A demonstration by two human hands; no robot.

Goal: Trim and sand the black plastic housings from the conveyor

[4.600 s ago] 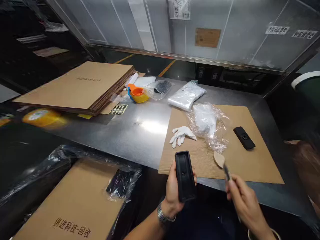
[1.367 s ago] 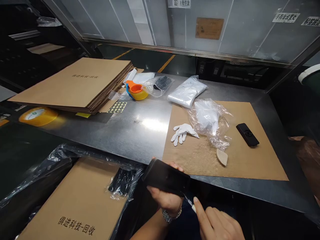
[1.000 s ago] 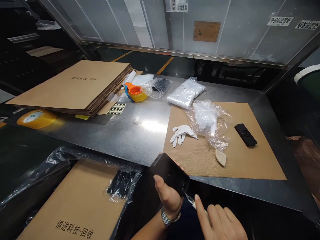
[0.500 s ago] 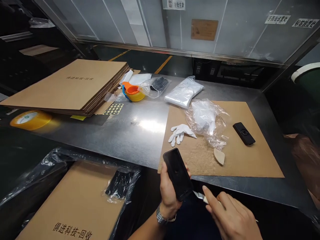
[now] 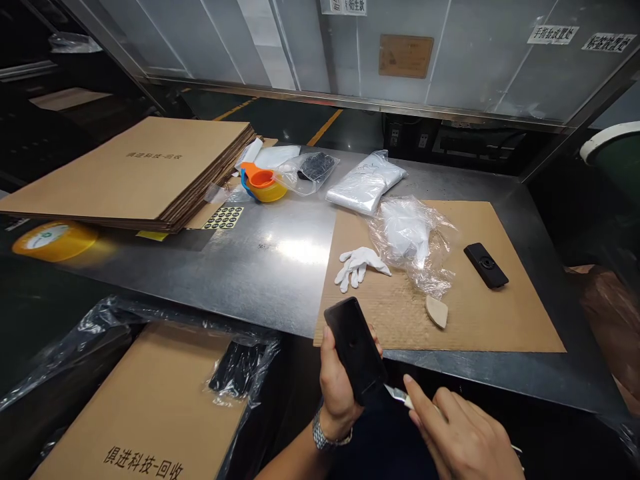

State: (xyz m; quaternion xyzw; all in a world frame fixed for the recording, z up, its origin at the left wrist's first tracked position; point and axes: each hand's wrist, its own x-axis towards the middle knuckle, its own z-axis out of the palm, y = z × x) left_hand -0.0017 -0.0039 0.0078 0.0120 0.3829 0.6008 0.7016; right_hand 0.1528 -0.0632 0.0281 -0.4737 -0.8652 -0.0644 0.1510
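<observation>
My left hand [image 5: 339,383] is wrapped round a black rectangular plastic case [image 5: 354,347], tilted with its hollow side toward me. In my right hand [image 5: 460,427] is a craft knife [image 5: 397,393] with a pale handle, its blade tip at the case's lower right corner. Beyond the case, on a cardboard sheet [image 5: 500,327], lie a white glove [image 5: 361,265], a small tan wedge-shaped piece [image 5: 437,312] and a second black plastic part [image 5: 486,265] with a round feature. Clear plastic wrap [image 5: 413,233] with white contents rests on the same sheet.
A stack of flat cardboard [image 5: 165,167] covers the table's left side, near a tape roll [image 5: 55,240]. Behind stand an orange and yellow tape dispenser [image 5: 265,187], a bagged dark item [image 5: 315,167] and a silver packet [image 5: 367,183]. A plastic-lined box [image 5: 150,393] sits lower left.
The view has shifted very slightly. Both hands keep nearly the same pose, with the knife tip still at the case's lower corner.
</observation>
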